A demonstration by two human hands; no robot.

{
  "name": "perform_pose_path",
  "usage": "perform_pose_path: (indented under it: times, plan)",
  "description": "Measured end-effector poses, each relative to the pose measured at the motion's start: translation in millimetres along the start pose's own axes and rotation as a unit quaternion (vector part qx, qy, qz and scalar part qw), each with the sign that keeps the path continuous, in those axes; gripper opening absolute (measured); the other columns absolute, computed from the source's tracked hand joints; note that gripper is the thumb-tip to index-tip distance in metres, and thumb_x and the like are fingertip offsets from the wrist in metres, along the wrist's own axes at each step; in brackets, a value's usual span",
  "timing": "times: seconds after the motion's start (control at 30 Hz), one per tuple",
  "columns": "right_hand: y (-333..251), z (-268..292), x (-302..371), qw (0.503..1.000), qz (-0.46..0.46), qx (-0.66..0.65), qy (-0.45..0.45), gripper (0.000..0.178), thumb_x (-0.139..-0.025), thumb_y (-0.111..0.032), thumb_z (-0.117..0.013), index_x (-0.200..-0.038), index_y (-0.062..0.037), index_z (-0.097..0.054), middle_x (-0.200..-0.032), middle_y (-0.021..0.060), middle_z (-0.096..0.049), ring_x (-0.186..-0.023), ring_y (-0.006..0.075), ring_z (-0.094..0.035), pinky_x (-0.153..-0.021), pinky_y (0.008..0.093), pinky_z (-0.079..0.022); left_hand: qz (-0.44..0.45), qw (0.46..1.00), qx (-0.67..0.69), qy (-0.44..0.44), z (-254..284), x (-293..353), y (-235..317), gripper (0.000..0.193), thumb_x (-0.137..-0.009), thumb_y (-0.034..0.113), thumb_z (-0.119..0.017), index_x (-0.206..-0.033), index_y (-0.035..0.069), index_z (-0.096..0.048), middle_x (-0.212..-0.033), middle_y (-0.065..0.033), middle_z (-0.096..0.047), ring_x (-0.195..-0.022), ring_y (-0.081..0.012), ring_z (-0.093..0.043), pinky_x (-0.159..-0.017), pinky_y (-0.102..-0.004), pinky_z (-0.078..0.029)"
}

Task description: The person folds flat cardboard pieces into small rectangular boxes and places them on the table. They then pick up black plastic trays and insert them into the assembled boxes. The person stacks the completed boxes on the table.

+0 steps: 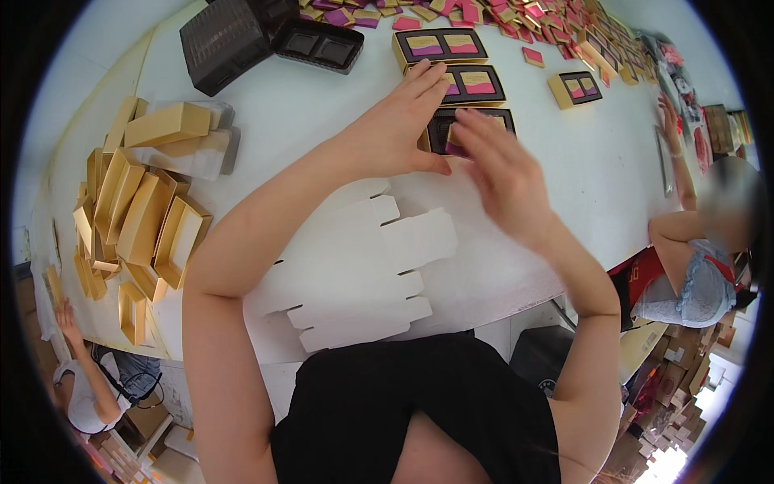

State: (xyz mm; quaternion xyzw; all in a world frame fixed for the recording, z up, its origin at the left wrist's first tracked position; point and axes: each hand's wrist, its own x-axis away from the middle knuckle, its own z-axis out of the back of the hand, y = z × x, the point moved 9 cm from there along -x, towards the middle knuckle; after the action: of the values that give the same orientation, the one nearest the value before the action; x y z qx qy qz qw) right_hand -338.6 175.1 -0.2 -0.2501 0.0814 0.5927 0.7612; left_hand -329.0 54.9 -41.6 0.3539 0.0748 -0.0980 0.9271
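A gold box with a black two-compartment insert [504, 121] lies nearest me in a column of such boxes, a gold-and-purple packet [455, 143] at its front. My left hand [399, 121] reaches along its left side, thumb at the near corner and fingers stretched over the middle box [484, 83]. Over the nearest box's front right edge hovers my right hand [506, 173], slightly blurred, fingers extended. They partly hide the insert, and I cannot tell whether they touch the packet. The farthest box [440, 46] and the middle one hold small purple-and-gold and pink-and-gold packets.
Flat white carton blanks [347, 258] lie before me. Gold box sleeves [145, 218] pile up at left, with black trays [226, 44] behind. Loose packets [516, 20] cover the far side; another filled box [576, 89] stands right. Co-workers are at both edges.
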Motion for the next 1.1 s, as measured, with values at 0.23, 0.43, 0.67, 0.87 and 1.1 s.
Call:
perform_pose_path:
  times: [0.23,0.43,0.67,0.87,1.1]
  plan:
    - [27,-25,-2,0.979,0.093,0.095,-0.157,0.051,-0.101,-0.041,-0.047,-0.141,-0.0101,-0.055,-0.150,0.0028,-0.050,-0.148,0.0276,-0.031,-0.118,0.0674,-0.007,-0.002,1.000,0.002,0.002,0,-1,-1,0.105,-0.072,0.036,-0.087,-0.149,-0.009,-0.031,-0.161,-0.0231,-0.025,-0.152,-0.0378,-0.014,-0.121,-0.0434,-0.027]
    - [32,-20,-10,0.973,0.109,0.042,-0.202,0.043,-0.103,-0.039,-0.047,-0.135,-0.0138,-0.060,-0.147,0.0004,-0.053,-0.146,0.0270,-0.036,-0.119,0.0653,-0.006,-0.007,1.000,-0.010,-0.001,-4,-3,-2,0.105,-0.074,0.037,-0.086,-0.148,-0.012,-0.030,-0.160,-0.0261,-0.024,-0.152,-0.0395,-0.014,-0.121,-0.0433,-0.028]
    - [67,-39,-69,0.993,0.045,0.106,-0.007,0.063,-0.099,-0.054,-0.049,-0.147,-0.0137,-0.046,-0.155,0.0131,-0.041,-0.144,0.0366,-0.034,-0.114,0.0666,-0.022,0.058,0.984,-0.168,-0.007,47,9,22,0.104,-0.076,0.042,-0.084,-0.152,-0.003,-0.030,-0.161,-0.0246,-0.023,-0.152,-0.0409,-0.014,-0.122,-0.0435,-0.023]
    - [29,-25,14,0.975,-0.065,0.179,-0.113,0.078,-0.094,-0.063,-0.049,-0.154,-0.0159,-0.035,-0.159,0.0156,-0.033,-0.146,0.0425,-0.028,-0.114,0.0668,-0.021,0.067,0.936,-0.200,-0.280,24,124,87,0.115,-0.064,0.053,-0.086,-0.156,0.014,-0.030,-0.163,-0.0271,-0.014,-0.150,-0.0515,-0.010,-0.106,-0.0781,-0.020]
    - [162,75,138,0.930,-0.280,0.236,0.025,0.054,-0.097,-0.040,-0.058,-0.144,-0.0162,-0.050,-0.147,0.0141,-0.049,-0.137,0.0324,-0.044,-0.103,0.0607,-0.038,0.059,0.968,-0.177,-0.170,-8,207,93,0.089,-0.071,0.053,-0.080,-0.147,0.018,-0.048,-0.160,-0.0261,-0.023,-0.147,-0.0512,-0.018,-0.102,-0.0833,-0.010]
